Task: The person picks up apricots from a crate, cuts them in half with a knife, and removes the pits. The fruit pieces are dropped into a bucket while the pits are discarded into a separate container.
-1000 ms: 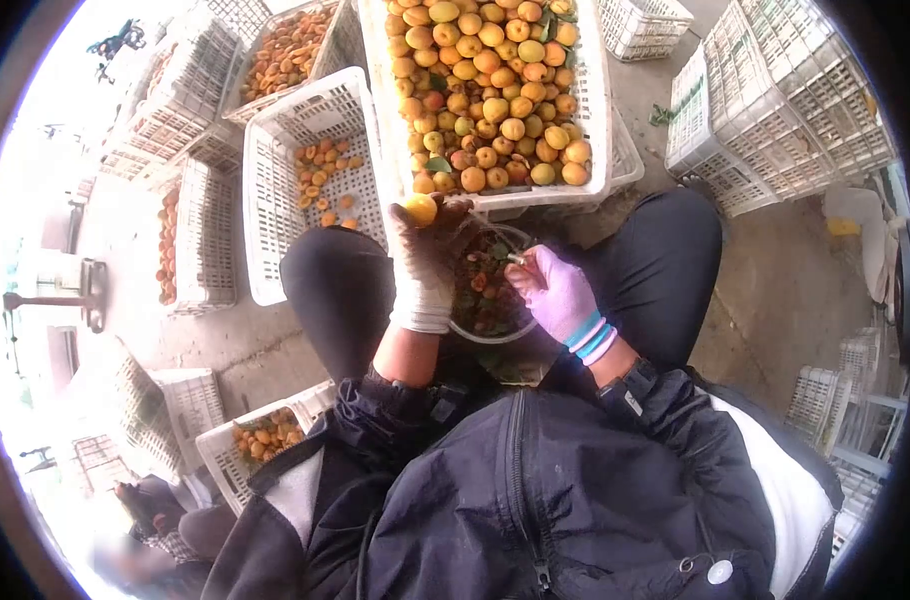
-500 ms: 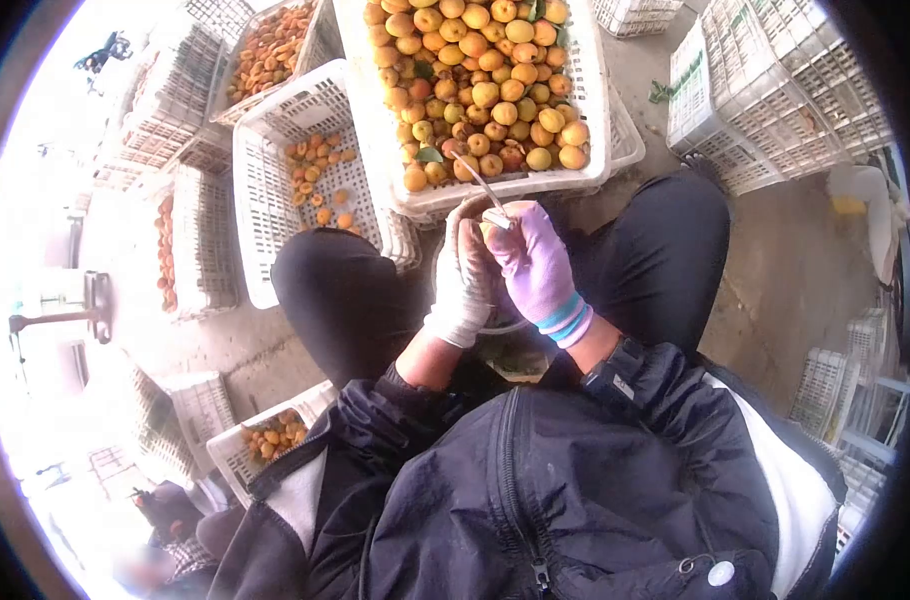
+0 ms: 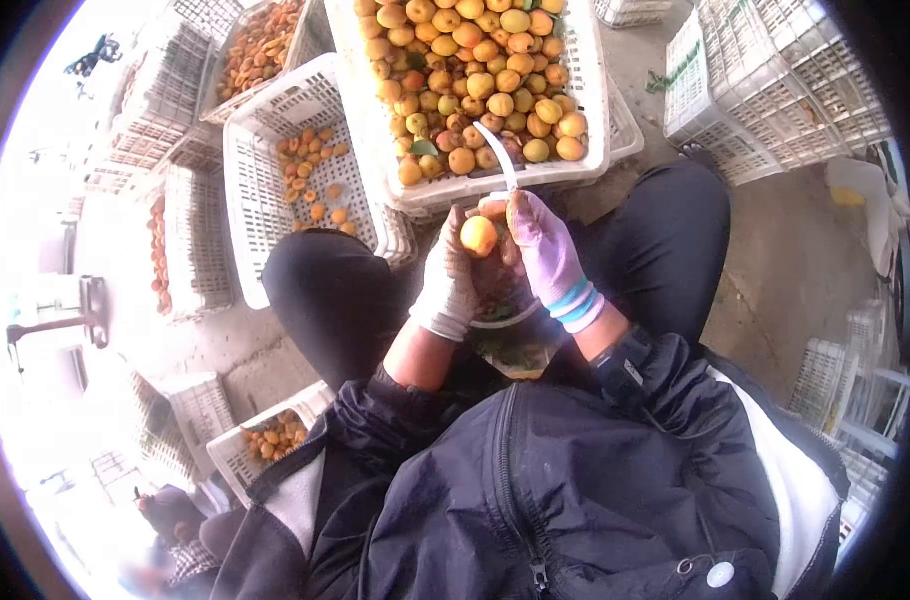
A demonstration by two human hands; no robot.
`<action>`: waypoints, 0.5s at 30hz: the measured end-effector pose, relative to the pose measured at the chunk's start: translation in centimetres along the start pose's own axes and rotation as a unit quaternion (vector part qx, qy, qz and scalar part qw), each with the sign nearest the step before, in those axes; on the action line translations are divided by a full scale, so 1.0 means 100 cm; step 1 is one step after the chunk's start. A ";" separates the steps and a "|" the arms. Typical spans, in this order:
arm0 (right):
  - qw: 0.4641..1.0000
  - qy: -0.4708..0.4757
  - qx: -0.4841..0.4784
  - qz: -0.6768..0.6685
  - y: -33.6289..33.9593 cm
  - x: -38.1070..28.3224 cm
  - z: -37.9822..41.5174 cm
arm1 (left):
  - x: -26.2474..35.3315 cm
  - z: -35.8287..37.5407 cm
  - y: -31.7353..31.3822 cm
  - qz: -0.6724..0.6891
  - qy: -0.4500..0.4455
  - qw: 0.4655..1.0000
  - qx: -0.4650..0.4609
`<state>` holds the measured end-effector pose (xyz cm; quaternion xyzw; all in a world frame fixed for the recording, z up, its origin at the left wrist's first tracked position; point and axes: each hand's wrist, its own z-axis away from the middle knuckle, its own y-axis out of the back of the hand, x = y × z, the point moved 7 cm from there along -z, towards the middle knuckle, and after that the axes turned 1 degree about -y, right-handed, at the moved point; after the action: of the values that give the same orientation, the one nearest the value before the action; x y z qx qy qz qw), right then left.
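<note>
In a stained white glove, my left hand [image 3: 447, 280] holds an orange apricot [image 3: 478, 236] against its fingers. My right hand [image 3: 549, 252], in a lilac glove with a blue-banded cuff, grips a small knife [image 3: 496, 150] whose curved blade points up and away from me. The two hands are close together, with the knife just right of the apricot. Beyond them stands a white crate [image 3: 455, 190] heaped with whole apricots and a few leaves. Below the hands, between my knees, is a bucket [image 3: 505, 322], its contents partly hidden.
Left of the full crate, another white crate [image 3: 249, 190] holds some halved apricots. A crate [image 3: 310, 50] of apricot halves sits behind it. Stacked crates [image 3: 745, 90] stand at the right. A person [image 3: 180, 530] is at lower left, near a crate [image 3: 225, 455] of fruit.
My hands have moved slightly apart, bringing the apricot into view at my left fingers. The knife has turned more upright, its blade now showing broad and bright.
</note>
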<state>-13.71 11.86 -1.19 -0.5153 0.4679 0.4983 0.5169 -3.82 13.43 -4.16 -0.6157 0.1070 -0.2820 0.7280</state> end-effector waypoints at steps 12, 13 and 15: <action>0.988 0.097 0.085 0.083 -0.013 -0.007 0.008 | 0.029 0.014 -0.012 -0.655 -0.273 0.693 0.126; 0.981 0.110 0.092 0.130 -0.012 -0.016 0.010 | 0.029 0.013 -0.011 -0.653 -0.277 0.691 0.140; 0.958 0.159 0.115 0.209 -0.014 -0.028 0.012 | 0.030 0.012 -0.007 -0.651 -0.281 0.689 0.153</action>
<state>-12.55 12.98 1.75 -0.4153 0.6955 0.4498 0.3761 -0.96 12.81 -2.68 -0.4612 -0.5744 -0.5114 0.4426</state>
